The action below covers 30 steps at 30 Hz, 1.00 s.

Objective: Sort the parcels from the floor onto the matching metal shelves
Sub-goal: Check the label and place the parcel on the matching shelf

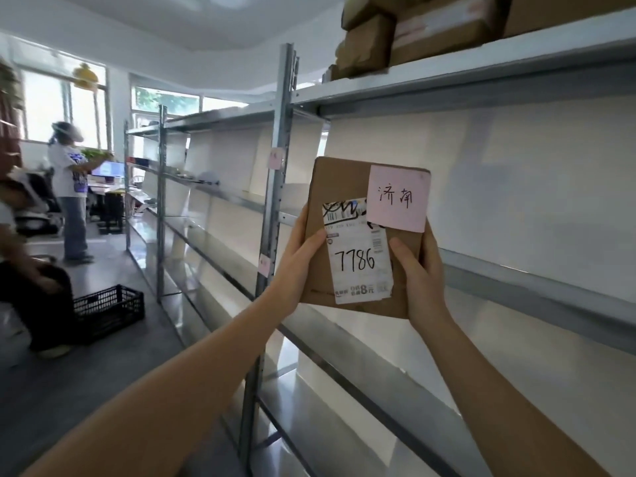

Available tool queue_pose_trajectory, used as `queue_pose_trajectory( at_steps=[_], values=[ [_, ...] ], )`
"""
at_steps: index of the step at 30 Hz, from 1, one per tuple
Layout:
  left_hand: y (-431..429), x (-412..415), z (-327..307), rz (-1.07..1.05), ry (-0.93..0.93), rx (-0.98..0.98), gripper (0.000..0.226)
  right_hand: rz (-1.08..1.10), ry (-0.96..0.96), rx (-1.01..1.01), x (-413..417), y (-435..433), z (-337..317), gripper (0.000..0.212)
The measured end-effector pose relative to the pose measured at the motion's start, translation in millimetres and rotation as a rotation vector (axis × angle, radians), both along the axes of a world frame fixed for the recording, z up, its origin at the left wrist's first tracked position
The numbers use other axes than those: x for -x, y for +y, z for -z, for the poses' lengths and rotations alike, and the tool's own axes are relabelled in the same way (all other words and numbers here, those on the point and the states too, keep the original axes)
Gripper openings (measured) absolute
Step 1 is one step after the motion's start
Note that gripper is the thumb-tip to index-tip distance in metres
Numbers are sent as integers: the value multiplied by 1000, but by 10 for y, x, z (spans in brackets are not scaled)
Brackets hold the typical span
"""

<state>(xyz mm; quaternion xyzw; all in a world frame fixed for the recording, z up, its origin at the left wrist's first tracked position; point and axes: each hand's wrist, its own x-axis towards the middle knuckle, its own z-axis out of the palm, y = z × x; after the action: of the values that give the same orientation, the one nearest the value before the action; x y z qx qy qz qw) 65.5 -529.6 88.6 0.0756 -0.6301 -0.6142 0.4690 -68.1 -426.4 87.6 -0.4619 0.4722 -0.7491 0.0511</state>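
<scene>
Both hands hold one parcel (347, 201) upright in front of the shelves (481, 84): the left hand (296, 266) wraps its left edge with the thumb on the white label (359, 256), the right hand (418, 280) clasps the lower right edge with the thumb on the cardboard. The parcel is in the air, clear of any shelf, its face turned to the camera. A pink note (399, 197) with handwritten characters sits at its top right, and the label reads 7786. To do this step well, I judge the note should be read against the small pink tags (275, 158) on the upright (275, 215) before choosing a level; those tags are too small to read here. Keeping both hands on until the parcel lies flat would stop it tipping off the smooth metal. Most shelf levels nearby look bare and glossy, while the top one carries several brown boxes (430, 29). Further off, two people stand by bright windows (62, 105), and a black crate (108, 308) rests on the grey floor (103, 373).
</scene>
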Motion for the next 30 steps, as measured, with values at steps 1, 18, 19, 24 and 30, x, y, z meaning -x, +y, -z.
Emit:
queue_pose_trajectory(
  at_steps=[1, 18, 19, 24, 30],
  values=[
    [-173, -56, 18, -15, -2, -25, 52, -13, -3, -17, -60, -168, 6, 63],
    [-2588, 198, -58, -114, -16, 14, 49, -67, -18, 10, 274, -2733, -34, 64],
    [-2711, 252, -93, -105, -23, 24, 47, -56, -24, 12, 320, -2850, -62, 64],
    [-3265, 542, -161, -21, -49, 22, 51, 15, -44, 12, 564, -3308, -82, 65],
    [-4011, 929, -118, 113, -99, 9, 54, 160, -76, 28, 783, -3822, -70, 58]
  ],
)
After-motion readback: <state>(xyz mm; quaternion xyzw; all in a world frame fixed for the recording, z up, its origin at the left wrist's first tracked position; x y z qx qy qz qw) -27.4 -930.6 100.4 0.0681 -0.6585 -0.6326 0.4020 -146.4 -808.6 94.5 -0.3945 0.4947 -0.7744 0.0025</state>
